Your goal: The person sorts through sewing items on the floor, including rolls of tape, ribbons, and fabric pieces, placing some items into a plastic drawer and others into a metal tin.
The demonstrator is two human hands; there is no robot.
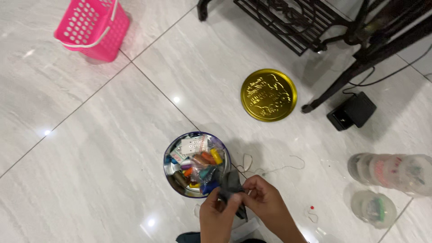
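Glossy pale floor tiles [90, 148] fill the view, and you are working low over them, close to the iron base of a treadle stand [292, 22]. Your left hand [218, 216] and right hand [265, 198] meet over a piece of dark grey cloth [231, 184]; both pinch it between thumb and fingertips, the cloth hanging between them just beside the round tin [196, 164]. I cannot tell whether a needle sits in either pinch.

That tin is crammed with coloured thread spools and small packets, and your knuckles hover right at its rim. A tug on the cloth could catch the edge and tip it, so the spools would likely roll far on this slick floor.

A thin pale thread [274, 168] loops loosely across the tile to the right of the tin. It could snag under your wrist or knot if you pull the cloth away quickly.

A small red-headed pin [312, 208] lies near your right forearm; lean on that side and it may prick you, or skitter off unseen.

Well apart lie the gold lid [268, 95], a pink basket [92, 29], a black foot pedal [351, 111] and clear plastic jars [391, 168].
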